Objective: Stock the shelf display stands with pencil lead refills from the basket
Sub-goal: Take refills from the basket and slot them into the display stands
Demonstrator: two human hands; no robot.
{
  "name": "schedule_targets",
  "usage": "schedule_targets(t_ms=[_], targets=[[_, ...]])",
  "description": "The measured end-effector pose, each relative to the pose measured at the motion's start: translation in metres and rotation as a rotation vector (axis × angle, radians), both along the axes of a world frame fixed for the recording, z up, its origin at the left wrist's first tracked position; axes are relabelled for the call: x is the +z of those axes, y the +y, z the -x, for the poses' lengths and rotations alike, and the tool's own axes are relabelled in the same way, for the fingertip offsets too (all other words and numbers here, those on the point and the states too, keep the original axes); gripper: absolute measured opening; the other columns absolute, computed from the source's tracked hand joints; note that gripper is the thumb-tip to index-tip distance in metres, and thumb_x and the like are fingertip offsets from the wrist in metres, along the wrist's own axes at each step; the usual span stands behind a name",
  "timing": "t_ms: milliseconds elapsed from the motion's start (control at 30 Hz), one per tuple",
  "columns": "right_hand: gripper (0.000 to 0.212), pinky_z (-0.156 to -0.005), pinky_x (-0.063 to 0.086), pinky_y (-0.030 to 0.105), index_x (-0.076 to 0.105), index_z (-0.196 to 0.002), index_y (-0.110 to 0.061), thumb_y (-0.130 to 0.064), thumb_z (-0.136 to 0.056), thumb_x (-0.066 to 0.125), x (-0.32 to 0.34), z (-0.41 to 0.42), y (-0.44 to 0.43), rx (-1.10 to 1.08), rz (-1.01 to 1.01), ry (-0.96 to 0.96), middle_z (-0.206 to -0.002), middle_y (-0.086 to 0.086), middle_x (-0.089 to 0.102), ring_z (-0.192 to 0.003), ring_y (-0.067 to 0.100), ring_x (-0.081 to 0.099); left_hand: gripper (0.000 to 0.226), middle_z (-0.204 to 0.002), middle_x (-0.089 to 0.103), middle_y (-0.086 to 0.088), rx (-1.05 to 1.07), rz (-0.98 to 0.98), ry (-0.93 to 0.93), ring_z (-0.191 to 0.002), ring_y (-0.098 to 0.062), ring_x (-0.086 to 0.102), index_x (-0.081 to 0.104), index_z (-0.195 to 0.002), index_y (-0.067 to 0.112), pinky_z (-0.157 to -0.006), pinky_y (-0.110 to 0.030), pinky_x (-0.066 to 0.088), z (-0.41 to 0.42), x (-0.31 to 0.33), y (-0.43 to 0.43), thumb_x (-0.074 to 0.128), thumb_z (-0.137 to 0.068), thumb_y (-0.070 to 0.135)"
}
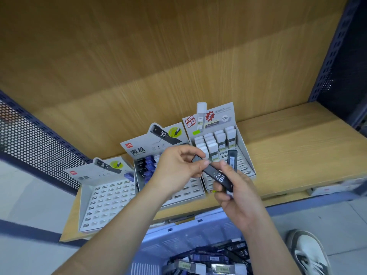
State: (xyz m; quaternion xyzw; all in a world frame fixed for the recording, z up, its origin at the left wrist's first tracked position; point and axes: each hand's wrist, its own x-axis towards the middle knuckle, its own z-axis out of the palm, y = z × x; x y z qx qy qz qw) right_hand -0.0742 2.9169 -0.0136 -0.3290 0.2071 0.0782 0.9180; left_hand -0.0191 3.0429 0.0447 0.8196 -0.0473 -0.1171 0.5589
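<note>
Wooden shelf (288, 139), fingers (203, 163) of left hand (176, 167) and right hand (236, 193) pinching black refill case (217, 176)

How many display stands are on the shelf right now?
3: left stand, almost empty; middle stand, holding dark refills, partly hidden by the left hand; right stand, holding white-capped refills.

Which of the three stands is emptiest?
The left stand: nearly all its slots are bare. The middle stand holds black and blue refills, the right stand white-capped ones.

back: wood-grain panel (158, 46) | side: blue perforated upright (333, 46) | floor (327, 221): pale grey
</note>
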Motion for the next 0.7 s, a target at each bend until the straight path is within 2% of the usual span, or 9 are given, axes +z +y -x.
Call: schedule_targets(t_ms=[67,167,267,333,433,500,567,633,700], targets=[[0.037,-0.038,0.025,0.014,0.068,-0.099,-0.003,-0.025,-0.07,0.076,-0.001,0.0,-0.001,-0.053,-0.104,-0.046,-0.071,0.002,0.056,-0.053,0.007,0.038,0.008,-0.065,0.064,-0.01,0.093,0.064,0.05,-0.052,-0.013,0.061,0.065,-0.082,0.002,-0.053,-0.021,0.055,0.009,0.004,0.01,0.072,-0.079,0.001],[0.054,-0.038,0.031,0.013,0.071,-0.094,-0.006,-0.016,-0.047,0.094,0.004,0.0,0.001,-0.053,-0.171,-0.144,-0.079,0.003,0.058,-0.054,0.005,0.039,0.012,-0.064,0.063,-0.012,0.116,0.044,0.11,-0.055,-0.017,0.064,0.062,-0.077,0.005,-0.054,-0.024,0.055,0.029,-0.002,0.022,0.073,-0.079,0.006],[0.026,-0.042,0.035,0.013,0.069,-0.091,-0.005,-0.004,-0.067,0.077,0.011,0.001,0.013,-0.041,-0.123,-0.115,-0.085,0.006,0.063,-0.058,0.004,0.047,0.012,-0.066,0.064,-0.011,0.092,0.012,0.139,-0.058,-0.014,0.062,0.062,-0.079,0.008,-0.057,-0.028,0.055,0.044,-0.007,0.028,0.074,-0.08,0.01],[0.014,-0.044,0.036,0.014,0.069,-0.09,-0.005,-0.002,-0.077,0.067,0.014,0.003,0.023,-0.039,-0.044,-0.082,-0.086,0.008,0.067,-0.062,0.007,0.05,0.016,-0.068,0.066,-0.008,0.047,0.011,0.151,-0.059,-0.013,0.06,0.062,-0.091,0.014,-0.062,-0.029,0.055,0.048,-0.004,0.031,0.073,-0.08,0.008],[0.007,-0.042,0.032,0.015,0.067,-0.085,-0.008,-0.001,-0.083,0.068,0.014,0.008,0.032,0.024,0.104,-0.051,-0.083,0.01,0.067,-0.058,0.01,0.043,0.052,-0.072,0.062,0.002,-0.062,-0.112,0.06,-0.051,-0.003,0.051,0.054,-0.12,0.037,-0.061,-0.022,0.046,0.05,-0.001,0.036,0.072,-0.081,0.008],[0.011,-0.04,0.029,0.015,0.065,-0.081,-0.011,-0.001,-0.081,0.07,0.014,0.009,0.035,0.069,0.157,-0.034,-0.073,0.005,0.067,-0.052,0.008,0.04,0.061,-0.07,0.06,0.003,-0.111,-0.209,-0.007,-0.05,-0.001,0.047,0.047,-0.129,0.046,-0.063,-0.022,0.043,0.046,0.0,0.039,0.07,-0.082,0.013],[0.013,-0.039,0.026,0.015,0.064,-0.082,-0.012,-0.001,-0.08,0.071,0.014,0.009,0.037,0.104,0.208,-0.037,-0.065,-0.001,0.065,-0.048,0.006,0.035,0.054,-0.067,0.063,0.0,-0.14,-0.287,-0.049,-0.053,-0.006,0.048,0.052,-0.128,0.042,-0.065,-0.025,0.044,0.041,0.001,0.045,0.069,-0.083,0.016],[0.011,-0.039,0.024,0.015,0.065,-0.083,-0.012,-0.006,-0.079,0.073,0.013,0.008,0.04,0.136,0.246,-0.042,-0.061,-0.003,0.061,-0.048,0.006,0.032,0.044,-0.067,0.068,-0.008,-0.149,-0.311,-0.071,-0.054,-0.009,0.049,0.059,-0.118,0.038,-0.063,-0.025,0.044,0.039,0.003,0.048,0.071,-0.082,0.016],[0.012,-0.04,0.022,0.016,0.066,-0.082,-0.013,-0.019,-0.077,0.075,0.012,0.005,0.042,0.144,0.242,-0.036,-0.062,-0.002,0.053,-0.05,0.007,0.031,0.038,-0.067,0.069,-0.01,-0.135,-0.296,-0.089,-0.052,-0.011,0.05,0.06,-0.106,0.039,-0.061,-0.025,0.045,0.037,0.002,0.05,0.073,-0.08,0.014]])
